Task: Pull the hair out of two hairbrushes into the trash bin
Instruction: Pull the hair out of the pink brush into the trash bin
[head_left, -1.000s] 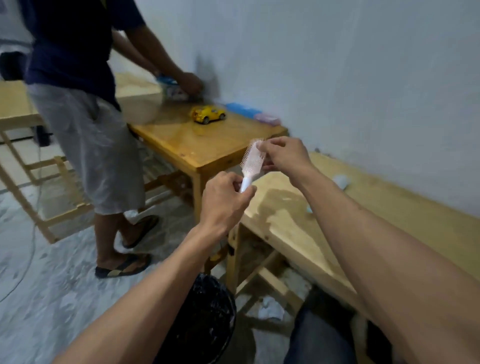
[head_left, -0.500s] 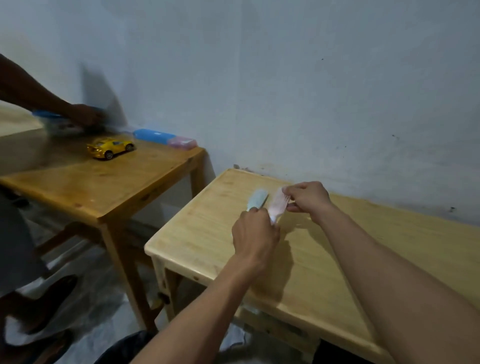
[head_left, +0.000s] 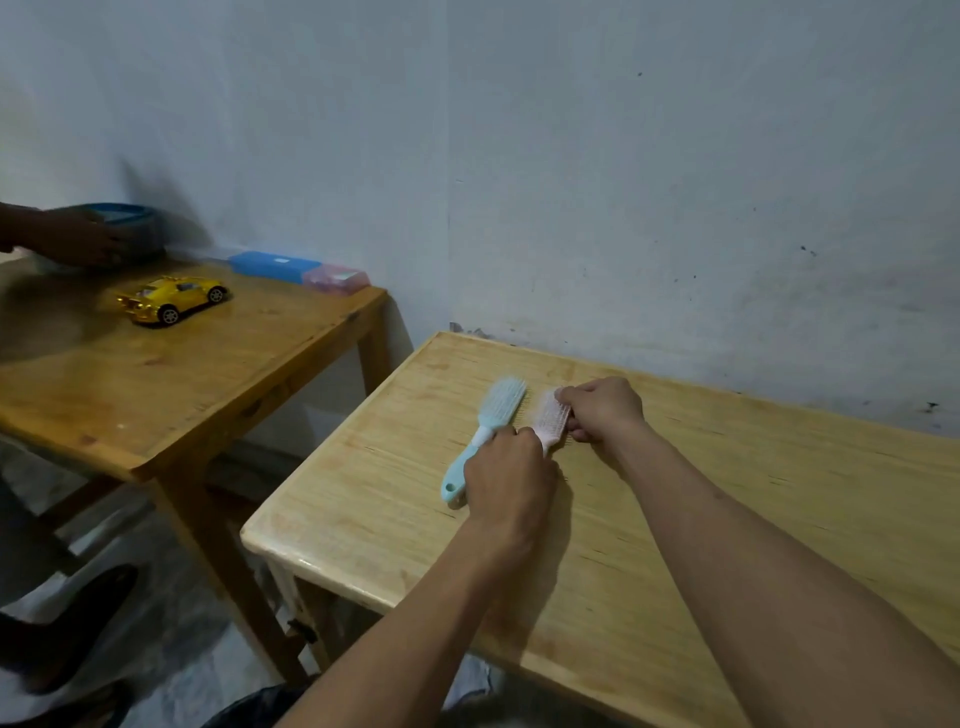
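Observation:
A pale pink hairbrush (head_left: 550, 418) lies bristles up on the light wooden table (head_left: 727, 519), held at both ends. My left hand (head_left: 511, 486) is closed around its handle. My right hand (head_left: 602, 408) grips the brush head from the right. A light blue hairbrush (head_left: 485, 434) lies flat on the table just left of the pink one, its handle end touching my left hand's side. The trash bin's dark rim (head_left: 249, 709) barely shows at the bottom edge, below the table's front corner.
A darker wooden table (head_left: 182, 395) stands to the left with a yellow toy car (head_left: 174, 299), a blue case (head_left: 272, 265) and a pink case (head_left: 337, 278). Another person's hand (head_left: 78, 236) holds a round blue container there; their sandalled foot (head_left: 67, 623) is on the floor.
The view swung right, from over the bin to the light table. Both hands lowered the pink brush onto the tabletop beside the blue brush. The other person's hand lifted the container.

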